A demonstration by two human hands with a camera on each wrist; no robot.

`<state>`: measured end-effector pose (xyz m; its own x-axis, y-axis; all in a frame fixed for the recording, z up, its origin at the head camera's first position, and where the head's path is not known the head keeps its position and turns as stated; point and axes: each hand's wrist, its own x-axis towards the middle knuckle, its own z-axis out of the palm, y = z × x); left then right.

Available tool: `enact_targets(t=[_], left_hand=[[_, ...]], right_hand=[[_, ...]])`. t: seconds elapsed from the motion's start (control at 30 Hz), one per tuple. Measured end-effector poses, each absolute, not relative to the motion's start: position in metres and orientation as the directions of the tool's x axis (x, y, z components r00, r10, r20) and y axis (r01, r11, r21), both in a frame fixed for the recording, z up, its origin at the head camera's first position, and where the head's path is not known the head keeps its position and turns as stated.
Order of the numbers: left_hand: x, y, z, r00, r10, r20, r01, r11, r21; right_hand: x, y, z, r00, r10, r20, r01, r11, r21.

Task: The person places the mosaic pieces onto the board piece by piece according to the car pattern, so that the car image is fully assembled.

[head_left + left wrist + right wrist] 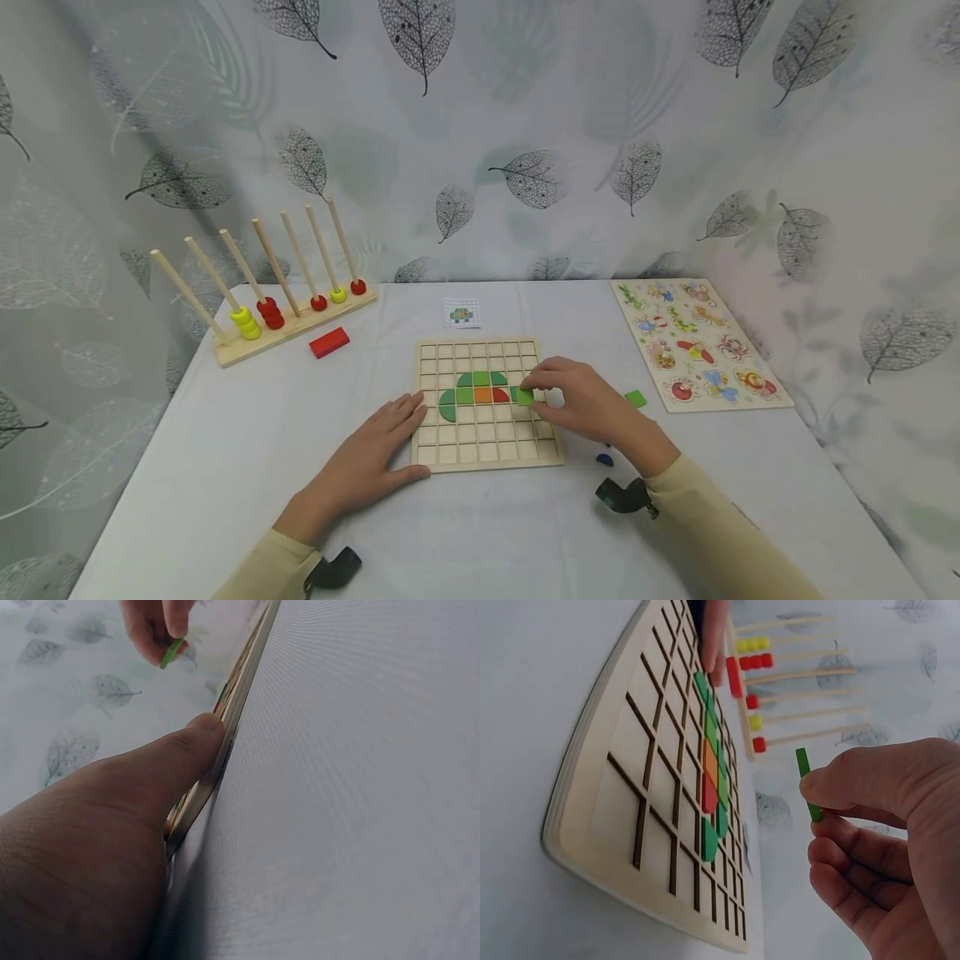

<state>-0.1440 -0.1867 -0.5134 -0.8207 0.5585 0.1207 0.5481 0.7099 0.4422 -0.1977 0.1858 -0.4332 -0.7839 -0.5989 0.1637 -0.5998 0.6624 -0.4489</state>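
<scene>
A wooden grid board (487, 454) lies on the table, bearing green, orange and red tiles in its upper middle cells. My right hand (581, 400) pinches a light green square tile (808, 784) between thumb and fingers, above the board's right side. In the right wrist view the tile is edge-on, raised over the grid. My left hand (367, 454) rests along the board's left edge with fingers extended, the thumb at its lower left corner. An orange tile (482, 395) sits beside a red quarter-round tile (500, 395) in the same row.
Behind the board lies a small picture card (461, 313). A peg stand (300, 325) with red and yellow beads is at the back left, a red block (328, 342) before it. An animal puzzle board (712, 400), a green tile (636, 398) and a blue piece (604, 459) lie right.
</scene>
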Motion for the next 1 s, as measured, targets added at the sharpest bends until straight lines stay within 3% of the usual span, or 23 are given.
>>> enact_targets(t=[1.0], left_hand=[[-0.145, -0.187, -0.517, -0.825, 0.550, 0.134, 0.546, 0.709, 0.446]], right_hand=[[-0.205, 0.132, -0.444, -0.738, -0.657, 0.155, -0.646, 0.621, -0.444]])
